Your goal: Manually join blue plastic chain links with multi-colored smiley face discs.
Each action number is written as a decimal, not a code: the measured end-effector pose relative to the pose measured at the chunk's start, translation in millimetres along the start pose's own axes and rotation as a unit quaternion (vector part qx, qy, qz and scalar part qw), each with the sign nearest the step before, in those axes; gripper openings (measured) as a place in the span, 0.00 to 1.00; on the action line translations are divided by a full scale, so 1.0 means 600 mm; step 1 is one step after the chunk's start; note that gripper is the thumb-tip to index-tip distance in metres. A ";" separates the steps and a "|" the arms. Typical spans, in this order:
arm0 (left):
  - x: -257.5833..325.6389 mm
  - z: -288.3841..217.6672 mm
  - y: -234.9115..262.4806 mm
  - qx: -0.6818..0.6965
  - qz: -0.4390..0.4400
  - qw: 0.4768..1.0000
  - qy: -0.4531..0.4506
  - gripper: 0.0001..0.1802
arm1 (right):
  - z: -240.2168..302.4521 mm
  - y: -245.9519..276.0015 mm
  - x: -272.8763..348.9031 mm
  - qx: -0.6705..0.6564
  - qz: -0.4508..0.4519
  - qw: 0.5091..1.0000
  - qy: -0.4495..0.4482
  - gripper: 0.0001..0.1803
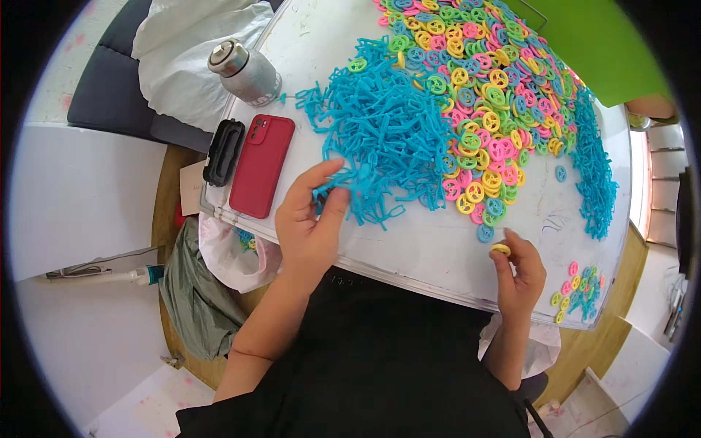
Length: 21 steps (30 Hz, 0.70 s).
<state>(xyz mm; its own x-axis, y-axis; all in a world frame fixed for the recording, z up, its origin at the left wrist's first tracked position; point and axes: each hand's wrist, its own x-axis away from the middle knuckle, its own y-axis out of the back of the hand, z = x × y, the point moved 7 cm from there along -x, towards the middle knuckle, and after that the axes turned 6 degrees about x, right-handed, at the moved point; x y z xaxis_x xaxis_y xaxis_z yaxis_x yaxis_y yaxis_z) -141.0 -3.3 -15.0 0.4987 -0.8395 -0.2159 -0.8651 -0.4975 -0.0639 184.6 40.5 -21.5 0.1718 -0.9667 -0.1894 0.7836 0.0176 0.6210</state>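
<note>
At the near edge of a large heap of blue plastic clip-like pieces (pixel 387 117), my left hand (pixel 310 226) is closed with thumb and fingers curled round a blue piece (pixel 319 196). Its exact shape is partly hidden and blurred against the heap. My right hand (pixel 522 271) pinches a small yellow plastic wheel (pixel 501 249) between thumb and fingertips, just above the white tabletop (pixel 431 255). Beyond it spreads a big pile of pink, green, yellow and blue spoked wheels (pixel 489 95), touching the blue heap. A single blue wheel (pixel 485 233) lies at the pile's near tip.
Left of the heap lie a red phone (pixel 261 168), a black case (pixel 223 153) and a silver flask (pixel 248 77). Blue pieces (pixel 593 175) form a strip at the right. A small mixed cluster (pixel 582 292) sits near the right corner. A white bag (pixel 234 255) hangs below the left edge.
</note>
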 end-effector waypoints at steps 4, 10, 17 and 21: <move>0.000 -0.001 -0.028 -0.045 0.058 0.995 0.065 0.17 | 0.045 -0.023 -0.015 -0.003 0.046 0.994 0.104 0.14; 0.007 -0.007 -0.056 0.080 0.097 0.984 0.128 0.15 | 0.055 -0.044 -0.011 -0.123 0.081 0.987 0.059 0.14; 0.079 0.004 -0.135 0.262 0.200 0.906 0.264 0.07 | 0.100 -0.082 -0.033 -0.411 0.147 0.899 -0.040 0.07; 0.099 0.017 -0.157 0.339 0.192 0.869 0.304 0.08 | 0.090 -0.096 -0.025 -0.506 0.180 0.836 -0.112 0.08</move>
<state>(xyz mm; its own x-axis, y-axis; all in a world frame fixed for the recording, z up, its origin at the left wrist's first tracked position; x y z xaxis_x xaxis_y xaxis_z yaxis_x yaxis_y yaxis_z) -30.5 -4.4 -31.6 -0.0751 -0.9782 0.1937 -0.7038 -0.0856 -0.7053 104.6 40.0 -13.7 0.4783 -0.8736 0.0896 0.8286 0.4152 -0.3756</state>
